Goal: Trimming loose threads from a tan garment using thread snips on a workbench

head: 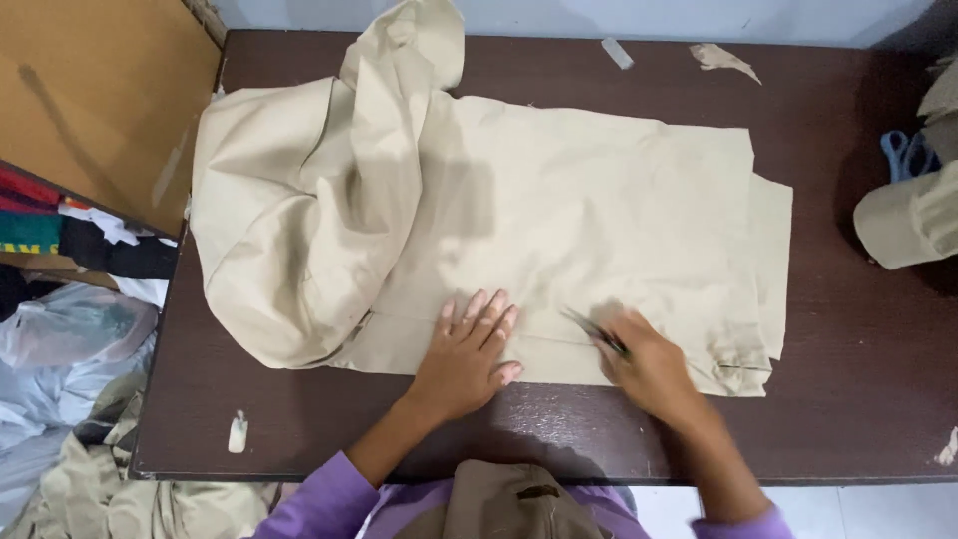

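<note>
**Cloth held flat and marked on the bench**

The fingers (486,311) of the left hand (467,359) are spread and laid flat on the cloth (559,230), palm down, near its near edge. The fingers of the right hand (651,371) are curled together and pinched on a thin dark tool (591,329), whose tip is set on the cloth just right of the left hand; the tool is blurred, and its kind cannot be told. Both wrists are seen to come from purple sleeves (324,504) at the near edge of the view.

The beige cloth is spread over the middle of the dark brown bench (858,399). Its right part is laid flat, with a second layer shown past its right edge; its left part is bunched into a loose heap (299,210) that rises toward the far left corner of the bench.

A small white piece (238,432) is seen on the bench near the left, well apart from the hands. A white bit (617,53) and a beige scrap (723,60) lie at the far edge. At the far right, a beige roll (903,220) is set beside blue scissor handles (906,153). Left of the bench, a brown board (95,90), folded clothes (60,235) and a plastic bag (70,334) are seen, with more beige cloth on the floor (120,499).
</note>
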